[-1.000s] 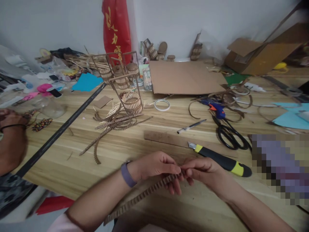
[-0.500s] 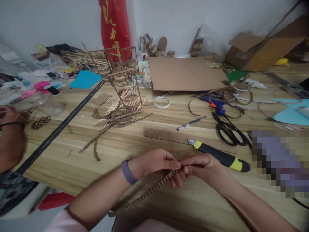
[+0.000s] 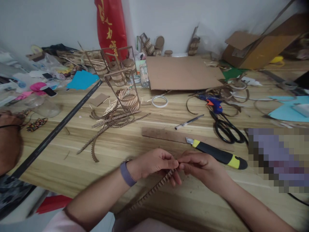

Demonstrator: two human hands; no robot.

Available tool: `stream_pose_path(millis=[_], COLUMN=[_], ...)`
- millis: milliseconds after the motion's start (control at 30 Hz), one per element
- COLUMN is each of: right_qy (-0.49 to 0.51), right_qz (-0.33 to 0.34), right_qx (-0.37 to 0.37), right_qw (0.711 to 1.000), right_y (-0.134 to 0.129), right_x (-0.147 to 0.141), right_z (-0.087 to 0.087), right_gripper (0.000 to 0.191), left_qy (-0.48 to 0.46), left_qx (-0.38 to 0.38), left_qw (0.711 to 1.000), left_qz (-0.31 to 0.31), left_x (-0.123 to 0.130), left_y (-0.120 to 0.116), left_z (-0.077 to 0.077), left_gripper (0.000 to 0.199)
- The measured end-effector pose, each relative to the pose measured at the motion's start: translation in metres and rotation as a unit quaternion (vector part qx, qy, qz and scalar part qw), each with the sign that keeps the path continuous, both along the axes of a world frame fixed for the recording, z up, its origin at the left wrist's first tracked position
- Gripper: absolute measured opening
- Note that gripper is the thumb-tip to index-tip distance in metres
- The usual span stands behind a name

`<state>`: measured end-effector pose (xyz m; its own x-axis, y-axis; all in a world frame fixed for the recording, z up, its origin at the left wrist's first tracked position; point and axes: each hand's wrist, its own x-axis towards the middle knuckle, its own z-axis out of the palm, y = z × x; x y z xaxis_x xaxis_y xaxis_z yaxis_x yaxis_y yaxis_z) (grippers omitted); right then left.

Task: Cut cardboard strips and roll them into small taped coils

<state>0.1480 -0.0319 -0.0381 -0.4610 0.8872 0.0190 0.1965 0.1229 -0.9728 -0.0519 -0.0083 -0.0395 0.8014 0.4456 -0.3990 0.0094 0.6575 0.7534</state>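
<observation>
A long strip of corrugated cardboard (image 3: 152,192), ridged along its length, slants down from my fingers toward the table's front edge. My left hand (image 3: 160,164) pinches it near its upper end between thumb and fingers. Close against it, my right hand (image 3: 199,166) has thumb and forefinger pressed together at the strip's tip, which the fingertips mostly cover. Just beyond my hands lie a yellow-and-black utility knife (image 3: 214,153) with some blade out and a flat brown cardboard strip (image 3: 164,134).
Behind lie a pen (image 3: 189,122), black-handled scissors (image 3: 228,132), a blue glue gun (image 3: 213,103) and a tape roll (image 3: 159,101). Small stick baskets (image 3: 129,98) stand beside curled ridged strips (image 3: 108,119). A cardboard sheet (image 3: 183,73) lies farther back. Another person's arm (image 3: 11,141) rests at left.
The right fingertips have come slightly closer to the left ones at the strip's end. The whole view has shifted a little, and the strip's lower end has moved slightly.
</observation>
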Motion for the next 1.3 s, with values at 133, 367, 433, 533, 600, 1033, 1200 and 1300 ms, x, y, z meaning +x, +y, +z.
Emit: stream_pose_path(millis=[133, 367, 433, 533, 600, 1033, 1200, 1300], right_qy=[-0.032, -0.016, 0.008, 0.043, 0.053, -0.007, -0.06, -0.077], right_qz=[-0.005, -0.012, -0.001, 0.006, 0.006, -0.016, -0.019, -0.027], right_qx=[0.014, -0.002, -0.022, -0.049, -0.056, -0.029, 0.002, 0.019], right_qw=[0.999, 1.0, 1.0, 0.998, 0.997, 0.999, 0.998, 0.997], right_y=[0.0002, 0.0008, 0.0005, -0.0004, -0.001, -0.0023, -0.0012, -0.0004], right_x=[0.0006, 0.003, 0.0025, 0.0012, 0.0004, -0.0027, 0.0, 0.0021], right_z=[0.0036, 0.0034, 0.0018, -0.0003, -0.0007, 0.0021, 0.0036, 0.005], right_gripper=[0.041, 0.035, 0.033, 0.031, 0.031, 0.036, 0.04, 0.039], left_qy=[-0.002, 0.008, 0.009, 0.007, 0.004, 0.019, 0.013, 0.017], left_qx=[0.0, -0.001, -0.002, -0.005, -0.007, -0.007, -0.008, -0.013], left_qw=[1.0, 1.0, 1.0, 1.0, 1.0, 1.0, 0.999, 0.999], left_qz=[0.007, 0.007, 0.009, 0.008, 0.006, 0.014, 0.042, 0.042], left_x=[0.0008, 0.0001, 0.0003, 0.0007, 0.001, 0.003, 0.0022, 0.0015], left_y=[0.0005, 0.0017, 0.0009, -0.0001, -0.0005, -0.0017, -0.0005, 0.0004], left_z=[0.0019, 0.0016, 0.0023, 0.0028, 0.0019, 0.0019, 0.0002, -0.0006], left_gripper=[0.054, 0.051, 0.05, 0.05, 0.05, 0.053, 0.053, 0.052])
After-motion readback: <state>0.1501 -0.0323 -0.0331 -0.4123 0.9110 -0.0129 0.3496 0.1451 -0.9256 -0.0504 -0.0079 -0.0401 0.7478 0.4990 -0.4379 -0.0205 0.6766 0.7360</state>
